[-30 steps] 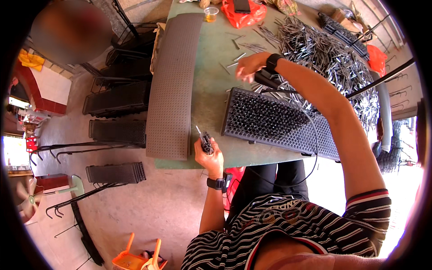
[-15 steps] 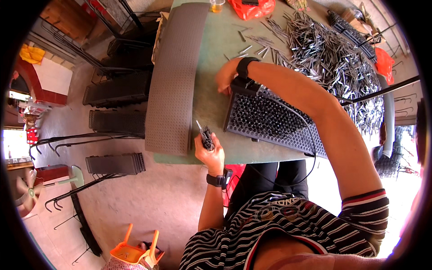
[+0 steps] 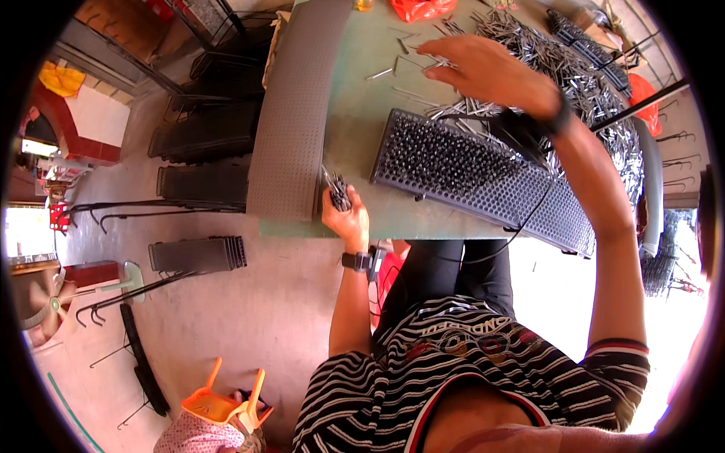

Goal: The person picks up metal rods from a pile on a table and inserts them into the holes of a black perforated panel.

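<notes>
My left hand is closed around a bunch of thin metal rods, whose ends stick up past the fingers, near the table's front edge. Above the table, my right hand has its fingers stretched out and the thumb apart, with nothing visible in it. Loose metal rods lie beneath and to the left of it. Below that hand rests a dark perforated tray; rods or pins stand closely in the holes of its left part, while bare holes show toward the right. A large heap of metal rods spreads behind the tray.
A long grey dimpled panel lies along the left side of the green table. Red plastic bags sit at the back. Dark stacked panels and hooked black racks stand left, with an orange chair at lower left.
My right hand has lifted off the tray's far left corner and moved right and away toward the heap. My left hand keeps its bunch of rods. The view has shifted slightly.
</notes>
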Tool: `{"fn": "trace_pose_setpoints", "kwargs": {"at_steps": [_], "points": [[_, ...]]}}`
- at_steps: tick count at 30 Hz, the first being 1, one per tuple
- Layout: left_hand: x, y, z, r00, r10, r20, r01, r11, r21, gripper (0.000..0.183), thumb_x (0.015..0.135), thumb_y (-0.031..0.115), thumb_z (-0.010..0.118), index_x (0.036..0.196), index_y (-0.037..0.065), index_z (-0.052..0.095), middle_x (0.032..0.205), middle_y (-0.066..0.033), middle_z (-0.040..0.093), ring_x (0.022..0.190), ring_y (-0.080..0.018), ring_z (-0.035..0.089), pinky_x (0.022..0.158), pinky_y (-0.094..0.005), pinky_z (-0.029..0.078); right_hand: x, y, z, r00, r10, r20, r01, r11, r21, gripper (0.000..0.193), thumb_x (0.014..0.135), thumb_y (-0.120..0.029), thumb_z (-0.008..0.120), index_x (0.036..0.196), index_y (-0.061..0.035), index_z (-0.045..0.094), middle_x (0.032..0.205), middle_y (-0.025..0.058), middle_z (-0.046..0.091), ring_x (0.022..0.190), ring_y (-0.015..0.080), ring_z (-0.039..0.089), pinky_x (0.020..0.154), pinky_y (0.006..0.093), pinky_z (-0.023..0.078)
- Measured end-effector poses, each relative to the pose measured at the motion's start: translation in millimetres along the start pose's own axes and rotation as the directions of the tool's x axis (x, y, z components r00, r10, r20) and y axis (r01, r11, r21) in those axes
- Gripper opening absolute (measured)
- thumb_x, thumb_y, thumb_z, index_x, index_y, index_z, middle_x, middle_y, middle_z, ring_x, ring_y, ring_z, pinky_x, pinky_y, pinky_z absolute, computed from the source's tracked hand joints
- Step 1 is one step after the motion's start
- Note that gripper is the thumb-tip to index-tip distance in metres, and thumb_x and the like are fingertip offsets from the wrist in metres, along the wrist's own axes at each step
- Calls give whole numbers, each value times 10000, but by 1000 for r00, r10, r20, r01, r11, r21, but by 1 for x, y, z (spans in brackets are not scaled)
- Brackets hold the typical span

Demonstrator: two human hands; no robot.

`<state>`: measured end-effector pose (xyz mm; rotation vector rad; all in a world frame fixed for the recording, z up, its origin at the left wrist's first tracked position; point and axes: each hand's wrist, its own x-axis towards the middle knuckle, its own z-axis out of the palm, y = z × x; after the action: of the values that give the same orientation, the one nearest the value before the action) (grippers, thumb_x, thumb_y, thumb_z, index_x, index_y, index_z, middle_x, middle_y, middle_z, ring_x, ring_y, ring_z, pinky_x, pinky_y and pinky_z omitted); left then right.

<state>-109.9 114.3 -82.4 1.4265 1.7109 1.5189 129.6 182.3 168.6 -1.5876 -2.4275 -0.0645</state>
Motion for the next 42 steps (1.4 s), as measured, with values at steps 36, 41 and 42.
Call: {"fn": "trace_pose_setpoints", "kwargs": {"at_steps": [36, 41, 42], "points": [[-123, 167, 3, -150, -176, 973, 905, 372, 207, 337, 732, 40, 650, 1058, 18, 569, 852, -80, 619, 658, -174, 601, 569, -301, 497, -286, -41, 82, 776, 517, 362, -213, -326, 921, 226, 909, -192, 537, 991, -1, 625, 779, 30, 621, 617, 65, 534, 541, 199, 427], [-126, 160, 13, -130, -203, 971, 879, 430, 208, 335, 725, 21, 653, 1049, 19, 571, 852, -89, 628, 668, -189, 615, 567, -305, 510, -280, -32, 82, 572, 769, 284, -113, -269, 956, 187, 898, -172, 554, 865, 1, 618, 754, 50, 644, 571, 78, 570, 489, 203, 455], [-127, 158, 16, -88, -227, 970, 885, 429, 181, 335, 722, 12, 648, 1048, 18, 571, 853, -90, 628, 665, -191, 615, 561, -307, 513, -278, -28, 81, 514, 822, 247, -90, -235, 968, 182, 895, -162, 556, 845, 3, 614, 754, 55, 650, 562, 82, 581, 477, 203, 464]]}}
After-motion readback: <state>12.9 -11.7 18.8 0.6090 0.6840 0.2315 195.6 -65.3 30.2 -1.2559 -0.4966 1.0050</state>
